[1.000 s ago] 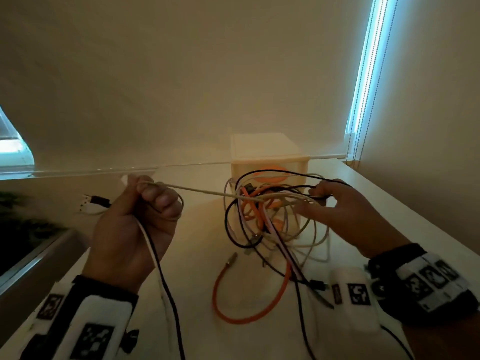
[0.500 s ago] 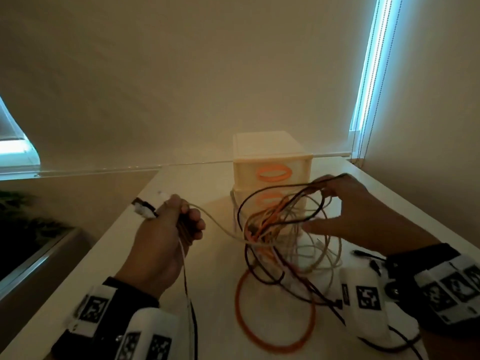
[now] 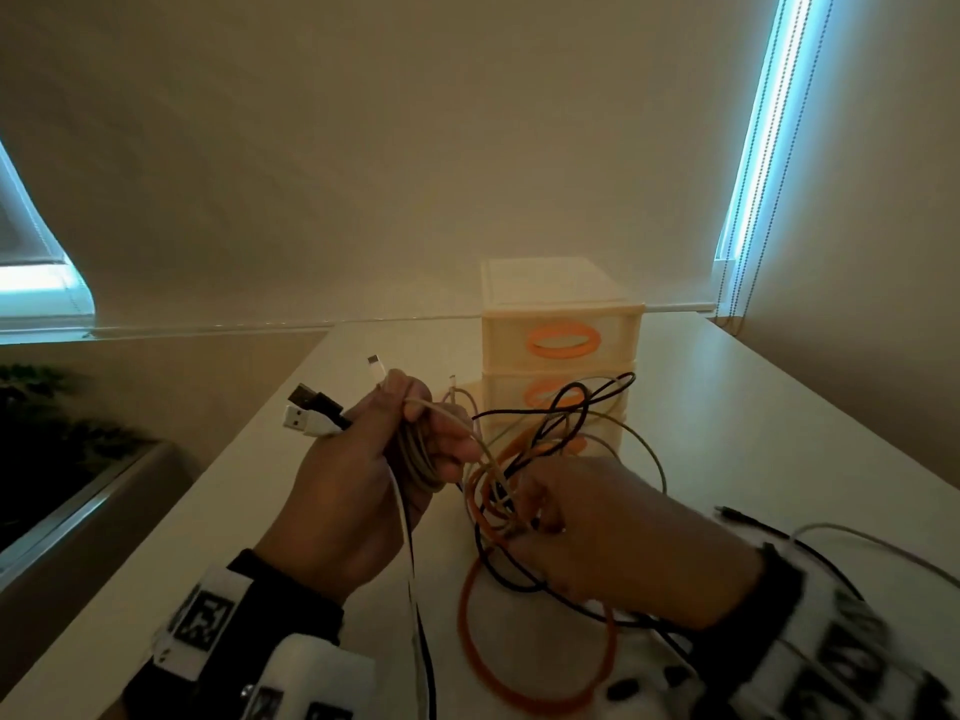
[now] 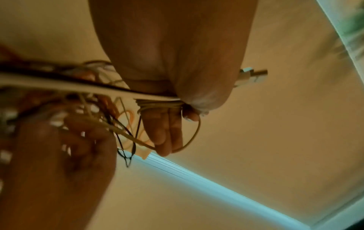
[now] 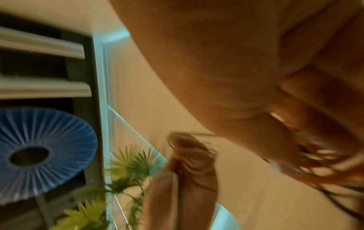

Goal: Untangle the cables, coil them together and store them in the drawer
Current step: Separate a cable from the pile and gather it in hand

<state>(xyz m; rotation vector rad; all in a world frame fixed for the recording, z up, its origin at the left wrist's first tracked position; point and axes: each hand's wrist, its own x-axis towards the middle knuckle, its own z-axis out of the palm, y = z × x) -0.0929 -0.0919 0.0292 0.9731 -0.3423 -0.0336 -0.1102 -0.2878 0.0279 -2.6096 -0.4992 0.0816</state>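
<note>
My left hand (image 3: 395,449) grips a bundle of cables: a beige cable (image 3: 415,454) coiled round its fingers, plus a white and a black cable with USB plugs (image 3: 306,415) sticking out past the thumb. The left wrist view shows the beige coil (image 4: 157,104) under the curled fingers. My right hand (image 3: 587,527) pinches the tangle (image 3: 524,459) of orange, black and beige loops just right of the left hand. An orange loop (image 3: 535,667) hangs onto the table. The drawer unit (image 3: 558,324) with orange handles stands behind, drawers closed.
The white table (image 3: 779,433) runs to a wall on the right and an edge on the left, with a plant (image 3: 47,433) below. Loose black and grey cable ends (image 3: 810,537) lie at the right. A window blind (image 3: 363,148) hangs behind.
My left hand has come in toward the tangle with more beige cable wound round it. My right hand dropped from the top of the loops to grip them lower, close to the left.
</note>
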